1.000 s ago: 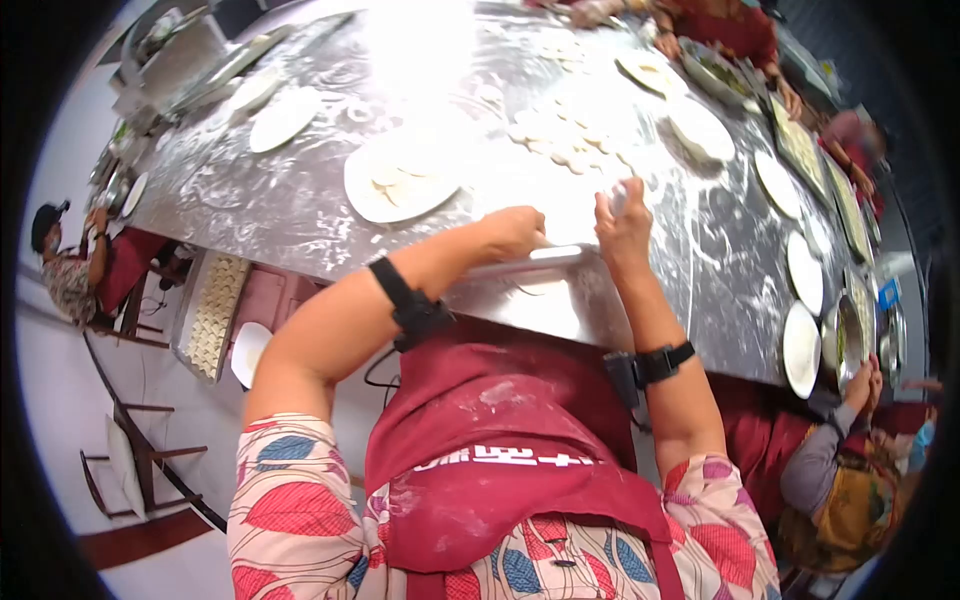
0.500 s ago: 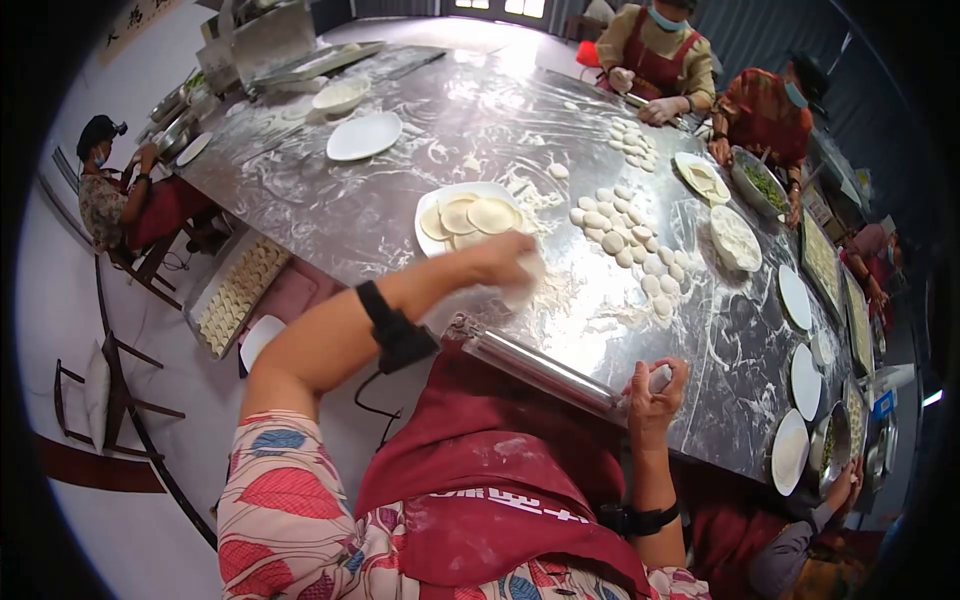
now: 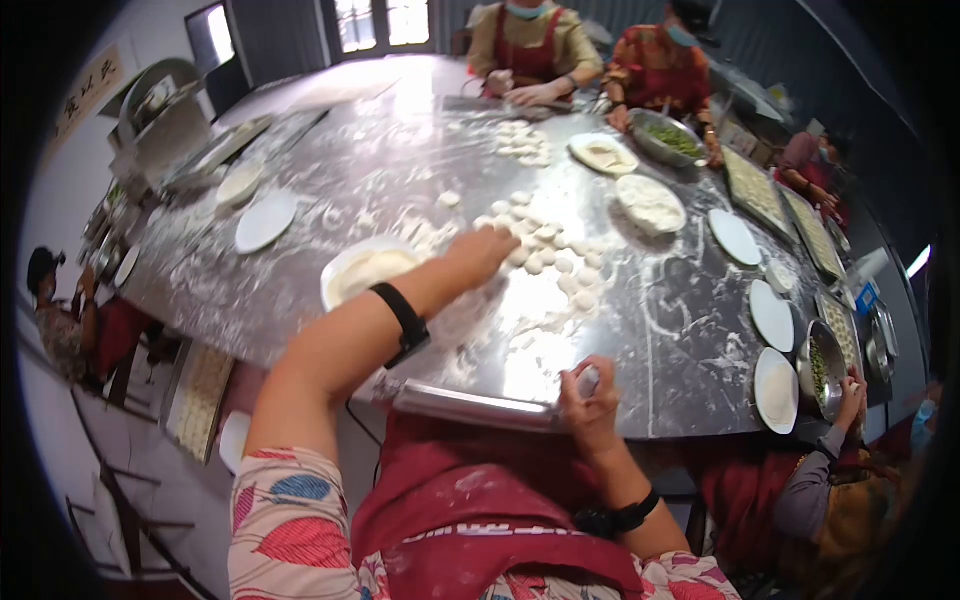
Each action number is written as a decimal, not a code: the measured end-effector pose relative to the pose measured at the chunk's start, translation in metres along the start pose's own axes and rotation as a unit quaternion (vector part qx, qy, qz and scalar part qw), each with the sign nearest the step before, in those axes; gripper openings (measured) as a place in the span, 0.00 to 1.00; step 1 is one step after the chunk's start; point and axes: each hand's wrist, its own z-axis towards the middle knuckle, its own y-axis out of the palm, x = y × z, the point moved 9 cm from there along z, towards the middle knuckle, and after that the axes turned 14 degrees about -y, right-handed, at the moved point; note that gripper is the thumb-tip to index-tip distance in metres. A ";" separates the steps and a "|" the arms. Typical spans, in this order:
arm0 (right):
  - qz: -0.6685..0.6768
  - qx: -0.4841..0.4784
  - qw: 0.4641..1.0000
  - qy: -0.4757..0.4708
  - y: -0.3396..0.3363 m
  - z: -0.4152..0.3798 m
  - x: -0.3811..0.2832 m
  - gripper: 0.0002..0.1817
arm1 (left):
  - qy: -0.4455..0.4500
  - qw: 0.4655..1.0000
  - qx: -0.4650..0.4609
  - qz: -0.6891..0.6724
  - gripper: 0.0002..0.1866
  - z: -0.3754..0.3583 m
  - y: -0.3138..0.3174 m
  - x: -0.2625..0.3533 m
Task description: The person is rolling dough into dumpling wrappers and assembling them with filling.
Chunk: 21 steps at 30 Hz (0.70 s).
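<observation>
My left hand [image 3: 482, 255] reaches across the steel table to the near left edge of a group of small floured dough pieces [image 3: 545, 258]. Its fingers point away and down, and their tips are partly hidden. A white plate [image 3: 332, 285] of flat round dough wrappers [image 3: 375, 272] lies beyond my left forearm, which covers part of it. At the table's near edge, my right hand [image 3: 592, 400] is closed around the right end of a metal rolling pin [image 3: 475, 405], whose pale handle tip shows above the fingers.
Flour streaks the steel table [image 3: 680, 330]. White plates [image 3: 266, 222] and a bowl of flour [image 3: 650, 205] stand on it. Across the table are a co-worker's gloved hands [image 3: 535, 95] and a bowl of chopped greens [image 3: 665, 138]. Another person's hand [image 3: 852, 395] is at a bowl on the right.
My left hand has moved from beside the wrapper plate, where it held a blurred pale piece, to the dough pieces. My right hand stays on the rolling pin. The view has turned.
</observation>
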 end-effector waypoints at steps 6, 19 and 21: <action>-0.142 -0.065 0.963 -0.221 0.003 -0.003 -0.028 0.09 | 0.143 0.981 0.043 0.125 0.07 0.030 0.020 0.045; -0.079 -0.048 0.984 -0.150 0.004 -0.002 -0.015 0.05 | 0.250 0.941 0.092 0.210 0.06 0.016 0.023 0.071; -0.027 -0.037 0.997 -0.064 0.003 -0.002 -0.005 0.06 | 0.234 0.942 0.094 0.221 0.05 0.019 0.021 0.064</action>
